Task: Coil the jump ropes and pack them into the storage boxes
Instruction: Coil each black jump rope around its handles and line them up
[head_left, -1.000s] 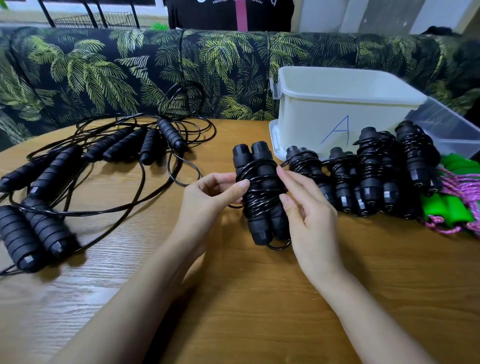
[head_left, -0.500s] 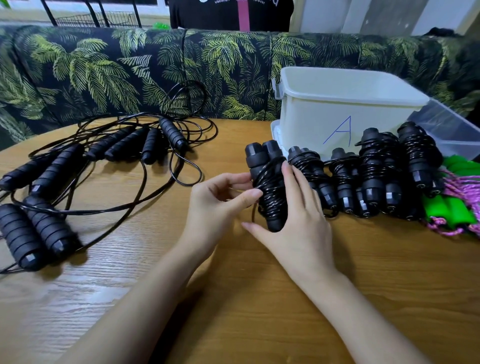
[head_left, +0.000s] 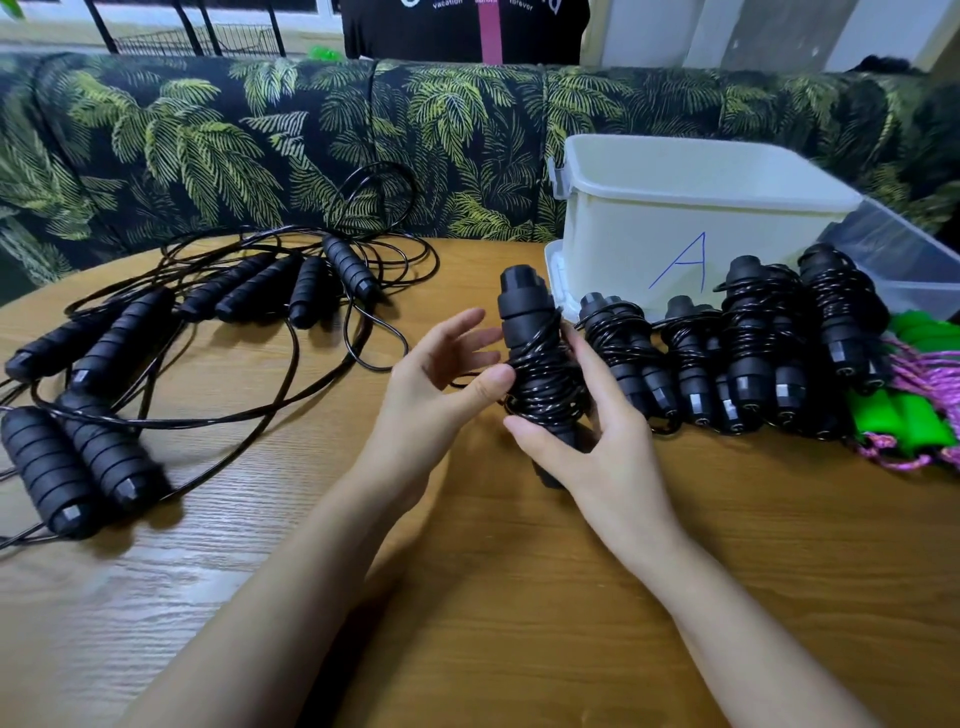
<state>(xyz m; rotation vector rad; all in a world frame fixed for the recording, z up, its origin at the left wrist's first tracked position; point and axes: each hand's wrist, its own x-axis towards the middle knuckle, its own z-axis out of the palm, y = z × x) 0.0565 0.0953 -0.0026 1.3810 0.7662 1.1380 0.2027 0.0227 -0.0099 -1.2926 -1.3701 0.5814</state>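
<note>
A black jump rope bundle (head_left: 535, 358), cord wound around its two handles, stands nearly upright over the table's middle. My right hand (head_left: 597, 447) grips its lower half from the right. My left hand (head_left: 441, 384) touches the coiled cord with the thumb, its other fingers spread. Several coiled black jump ropes (head_left: 748, 353) lie in a row just to the right, in front of the white storage box marked "A" (head_left: 649, 234). Several uncoiled black jump ropes (head_left: 156, 338) sprawl tangled on the left.
A clear plastic box (head_left: 914, 260) sits behind the row at the far right. Green-handled ropes with pink cord (head_left: 904, 410) lie at the right edge. A leaf-patterned sofa (head_left: 260, 140) runs behind the wooden table (head_left: 519, 597). A person in black stands behind it.
The bundle has turned more upright and edge-on. My right hand has wrapped lower around it, and my left hand's fingers have spread while the thumb stays on the cord.
</note>
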